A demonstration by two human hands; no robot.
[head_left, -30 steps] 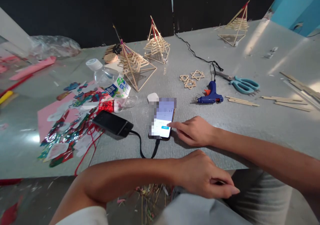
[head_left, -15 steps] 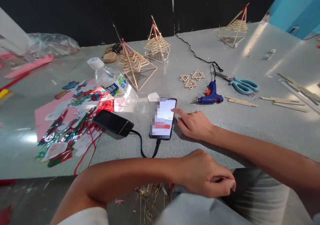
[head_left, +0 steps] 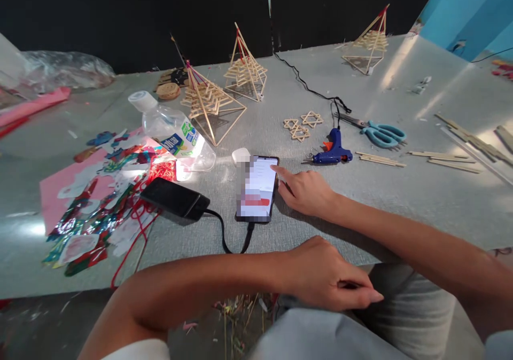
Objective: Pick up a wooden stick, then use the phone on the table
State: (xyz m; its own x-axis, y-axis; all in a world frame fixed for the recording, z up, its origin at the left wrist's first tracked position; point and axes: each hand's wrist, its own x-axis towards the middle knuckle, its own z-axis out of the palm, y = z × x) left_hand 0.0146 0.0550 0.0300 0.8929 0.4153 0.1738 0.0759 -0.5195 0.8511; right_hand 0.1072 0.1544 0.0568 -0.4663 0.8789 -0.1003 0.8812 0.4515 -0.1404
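Observation:
A phone [head_left: 261, 178] lies face up on the table with its screen lit, part of it blurred out. My right hand [head_left: 308, 192] points at it, the index fingertip on the right side of the screen and the other fingers curled; it holds nothing. A black cable [head_left: 222, 226] runs from the phone's bottom end to a black power bank [head_left: 174, 197]. Across the table's front edge rests my left forearm, and my left hand [head_left: 331, 277] hangs there with curled fingers, nothing visible in them.
Behind the phone stand stick pyramids [head_left: 208, 103], small stick stars [head_left: 300, 131] and a clear plastic bottle [head_left: 172, 130]. Right of these are a blue glue gun [head_left: 333, 149], scissors [head_left: 382, 134] and loose sticks [head_left: 380, 159]. Red yarn [head_left: 162, 170] and foil scraps [head_left: 90, 221] cover the left.
My right index fingertip has moved slightly up the phone's screen. The view has shifted a little, so the table's things appear further left. My left hand stays curled at the edge.

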